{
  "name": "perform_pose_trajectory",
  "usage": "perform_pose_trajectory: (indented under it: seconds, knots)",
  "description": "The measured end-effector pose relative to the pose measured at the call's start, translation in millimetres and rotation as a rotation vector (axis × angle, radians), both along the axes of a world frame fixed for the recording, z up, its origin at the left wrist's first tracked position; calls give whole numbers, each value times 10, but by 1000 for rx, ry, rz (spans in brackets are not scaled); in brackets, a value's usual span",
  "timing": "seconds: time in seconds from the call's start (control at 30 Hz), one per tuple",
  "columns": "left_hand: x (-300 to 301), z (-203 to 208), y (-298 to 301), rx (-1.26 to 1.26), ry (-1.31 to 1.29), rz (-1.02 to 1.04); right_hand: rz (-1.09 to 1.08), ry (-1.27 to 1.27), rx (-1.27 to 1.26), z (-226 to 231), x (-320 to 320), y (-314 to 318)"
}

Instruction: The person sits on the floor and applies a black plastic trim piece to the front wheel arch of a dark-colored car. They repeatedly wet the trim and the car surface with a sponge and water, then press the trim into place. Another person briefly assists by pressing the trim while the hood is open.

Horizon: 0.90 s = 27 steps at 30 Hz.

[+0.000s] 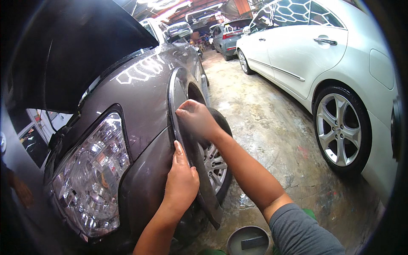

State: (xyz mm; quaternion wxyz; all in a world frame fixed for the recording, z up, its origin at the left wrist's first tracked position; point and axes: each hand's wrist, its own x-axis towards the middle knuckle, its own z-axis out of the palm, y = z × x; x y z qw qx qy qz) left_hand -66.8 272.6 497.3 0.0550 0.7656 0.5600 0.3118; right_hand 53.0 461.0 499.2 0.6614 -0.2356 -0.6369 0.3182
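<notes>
At wheel arch: left hand [182,180] flat, fingers together, on fender [140,106]; right hand [196,119] pinches arch trim [173,97]. Risk: trim slips from pinch, scratches paint.

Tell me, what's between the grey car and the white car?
Only bare, stained concrete floor lies between the grey car and the white car, seen in the head view.

Single head-worn fisheye view, looking down and forward at close range onto a grey car's front fender [140,97]. Forearms enter from six o'clock; the white car [323,55] lies toward two o'clock.
</notes>
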Motion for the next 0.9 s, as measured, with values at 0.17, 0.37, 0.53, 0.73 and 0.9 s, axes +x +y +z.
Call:
perform_pose_trajectory:
  seconds: [0.17,0.37,0.53,0.73,0.9]
  knots:
    - [73,7,24,-7,-8,-15,-22,34,-75,186,96,233]
    - [12,-18,14,16,5,-11,10,21,-8,-47,30,48]
    - [93,27,7,-22,-11,-12,9,64,-69,102,75,172]
    - [75,-5,22,6,-2,-17,8,49,22,37,80,166]
    - [-27,-53,48,32,44,2,3,31,-69,95,-3,6]
